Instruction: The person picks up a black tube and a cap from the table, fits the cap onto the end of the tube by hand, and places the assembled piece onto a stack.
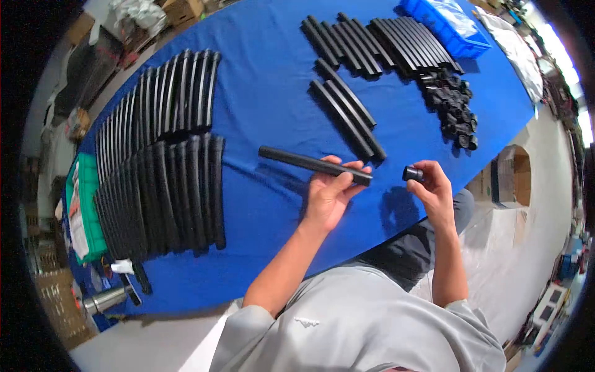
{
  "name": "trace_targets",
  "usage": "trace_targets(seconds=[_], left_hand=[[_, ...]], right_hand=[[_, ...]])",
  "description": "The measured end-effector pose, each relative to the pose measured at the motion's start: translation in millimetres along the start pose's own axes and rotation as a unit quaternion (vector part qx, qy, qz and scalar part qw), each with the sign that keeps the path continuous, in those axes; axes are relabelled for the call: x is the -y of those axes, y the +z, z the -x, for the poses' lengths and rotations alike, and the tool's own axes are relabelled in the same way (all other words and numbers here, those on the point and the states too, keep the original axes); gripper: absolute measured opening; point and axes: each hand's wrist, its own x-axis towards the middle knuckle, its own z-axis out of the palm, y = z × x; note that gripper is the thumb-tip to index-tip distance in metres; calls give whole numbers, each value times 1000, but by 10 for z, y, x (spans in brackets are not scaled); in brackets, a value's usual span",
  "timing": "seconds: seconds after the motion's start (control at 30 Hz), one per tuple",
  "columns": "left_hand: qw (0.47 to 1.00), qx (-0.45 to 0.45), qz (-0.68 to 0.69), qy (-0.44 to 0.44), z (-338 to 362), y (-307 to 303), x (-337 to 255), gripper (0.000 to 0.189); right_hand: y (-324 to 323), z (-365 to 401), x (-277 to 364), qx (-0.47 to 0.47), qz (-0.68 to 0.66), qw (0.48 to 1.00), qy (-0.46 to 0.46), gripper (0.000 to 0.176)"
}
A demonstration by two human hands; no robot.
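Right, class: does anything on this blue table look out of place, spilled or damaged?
Nothing looks spilled or damaged. The small black caps lie in a jumbled heap, less orderly than the tubes lined up at left, but that hardly seems wrong.

It looks like a workshop for assembling parts: a blue-draped counter carries rows of black tubes at left and heaped black caps toward far right, between a green bin and a blue bin, with a cardboard box right.
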Motion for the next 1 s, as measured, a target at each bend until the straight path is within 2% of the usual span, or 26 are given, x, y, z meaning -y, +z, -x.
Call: trace_targets(seconds=[0.03, 0.13, 0.23, 0.33, 0.6, 0.7, 0.9, 1.0], left_hand=[[1000, -1, -4, 3, -6, 4, 7, 36], [1000, -6, -14, 0, -5, -7, -39, 38], [1000, -6, 14, -7, -19, -2, -32, 36], [999, -16, -35, 16, -12, 44, -29, 32], [999, 4, -39, 16, -20, 2, -42, 28], [999, 1, -46, 18, -13, 39, -40, 26], [998, -10, -63, 29, -4, 51, -19, 24], [997, -10, -70, 29, -2, 38, -15, 24]], right_hand=[[116, 71, 17, 5, -66, 997, 31, 32], [464, 159, 48, 2, -160, 986, 43, 37], [598, 140, -121, 56, -180, 980, 59, 38], [651, 115, -111, 94, -175, 977, 75, 37], [727, 98, -88, 96, -223, 967, 75, 38], [719, 119, -108, 85, -224, 968, 71, 39], [697, 145, -94, 76, -77, 994, 28, 38], [722, 154, -65, 70, -53, 996, 5, 35]])
